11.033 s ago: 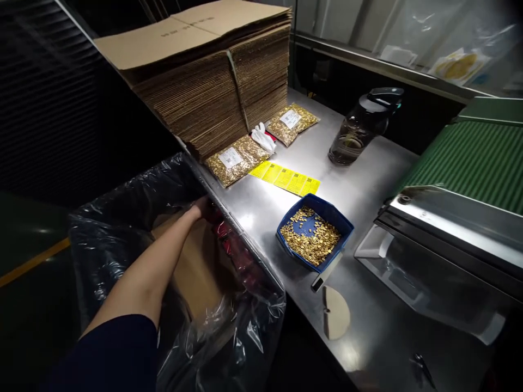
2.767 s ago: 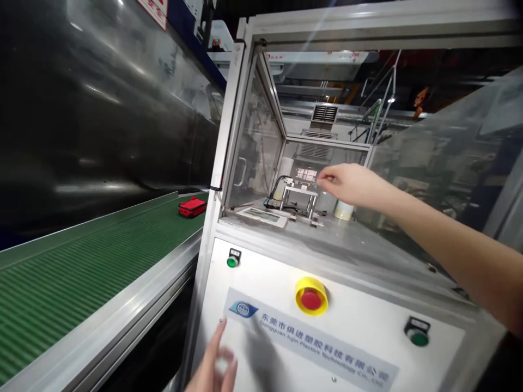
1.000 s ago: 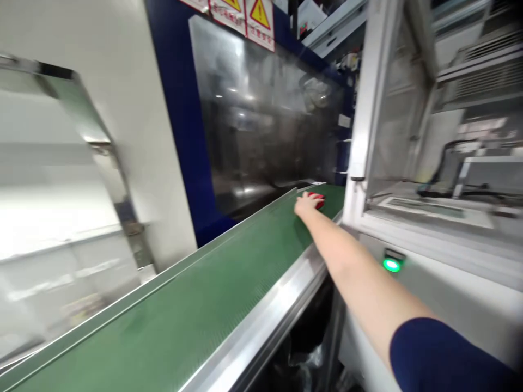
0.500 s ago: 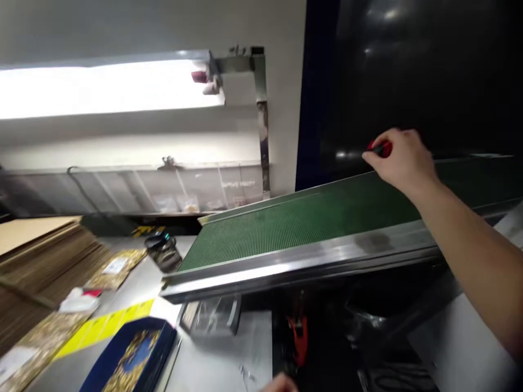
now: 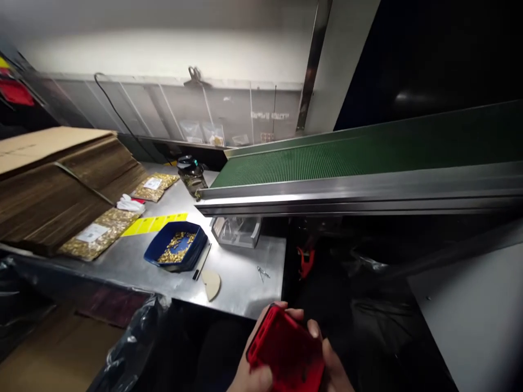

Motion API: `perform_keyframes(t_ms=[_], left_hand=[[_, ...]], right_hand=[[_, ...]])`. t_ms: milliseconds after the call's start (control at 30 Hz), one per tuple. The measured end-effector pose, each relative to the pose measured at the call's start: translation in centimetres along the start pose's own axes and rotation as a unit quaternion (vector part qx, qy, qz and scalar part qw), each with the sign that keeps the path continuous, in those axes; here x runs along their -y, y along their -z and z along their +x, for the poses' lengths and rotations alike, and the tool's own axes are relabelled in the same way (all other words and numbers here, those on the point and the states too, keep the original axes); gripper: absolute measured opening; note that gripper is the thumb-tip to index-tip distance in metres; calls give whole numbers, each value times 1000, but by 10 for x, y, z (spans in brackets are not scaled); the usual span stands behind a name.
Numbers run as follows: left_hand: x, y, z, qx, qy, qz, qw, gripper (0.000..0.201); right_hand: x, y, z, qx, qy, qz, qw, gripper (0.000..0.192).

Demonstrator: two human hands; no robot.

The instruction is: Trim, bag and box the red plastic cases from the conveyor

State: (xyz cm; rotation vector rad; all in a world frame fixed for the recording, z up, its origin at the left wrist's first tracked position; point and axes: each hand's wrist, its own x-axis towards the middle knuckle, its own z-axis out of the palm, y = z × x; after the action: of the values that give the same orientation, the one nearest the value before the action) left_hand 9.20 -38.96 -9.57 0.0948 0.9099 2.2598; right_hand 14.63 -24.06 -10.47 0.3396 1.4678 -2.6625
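A red, hollow, case-like thing (image 5: 288, 348) with slots along its left side is at the bottom middle, close to me. My left hand (image 5: 255, 373) wraps round it from the left, thumb over the front and fingertips at the top edge. At its right edge, my right hand (image 5: 334, 365) has its fingers bent against the rim; part of that hand is out of frame. Whether something small is also in the right hand I cannot tell. Beyond the hands, a steel table (image 5: 245, 277) carries a blue bin (image 5: 200, 239) of small gold-coloured pieces.
A green conveyor belt (image 5: 286, 163) slopes up to the right. Flattened cardboard (image 5: 81, 179) is stacked at the left, beside bags of gold-coloured pieces (image 5: 110, 228). A dark jar (image 5: 192, 174), a clear tray (image 5: 237, 231), a pen (image 5: 202, 261) and a beige disc (image 5: 211, 286) are on the table.
My right hand has come down and left from above the conveyor, where it pinched a small red and black thing. Both hands now hold the red case. The view has tilted downward.
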Motion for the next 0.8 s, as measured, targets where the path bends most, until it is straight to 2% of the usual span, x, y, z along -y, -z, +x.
perform_keyframes(t_ms=[67, 133, 200, 233, 300, 367, 467, 567, 700, 800], left_hand=[[-1, 6, -9, -30, 16, -49, 998, 54], [-6, 13, -12, -51, 57, -39, 996, 46], [-10, 19, -12, -32, 118, -4, 992, 46], [-11, 21, -12, -7, 157, 5, 988, 46], [-9, 22, -12, 46, 237, -1, 971, 47], [-6, 20, -12, 68, 287, -21, 955, 46], [-4, 16, -11, 24, 309, -40, 950, 34], [-4, 14, -8, -14, 324, -51, 945, 28], [1, 15, -4, -23, 330, -70, 941, 26], [6, 17, -2, -37, 335, -74, 939, 22]], right_hand=[[-15, 10, -11, -23, -13, -36, 999, 59], [-13, 24, -18, -80, -32, -135, 987, 62], [1, 36, -20, -139, -43, -242, 959, 57], [10, 39, -18, -147, -48, -278, 948, 51], [27, 34, -11, -99, -61, -301, 946, 41], [35, 19, 0, -13, -85, -277, 957, 38], [29, -4, 15, 50, -108, -243, 963, 37], [14, -12, 23, 39, -119, -225, 966, 42], [1, -6, 25, 21, -105, -211, 972, 47], [-5, -1, 23, -21, -89, -217, 972, 46]])
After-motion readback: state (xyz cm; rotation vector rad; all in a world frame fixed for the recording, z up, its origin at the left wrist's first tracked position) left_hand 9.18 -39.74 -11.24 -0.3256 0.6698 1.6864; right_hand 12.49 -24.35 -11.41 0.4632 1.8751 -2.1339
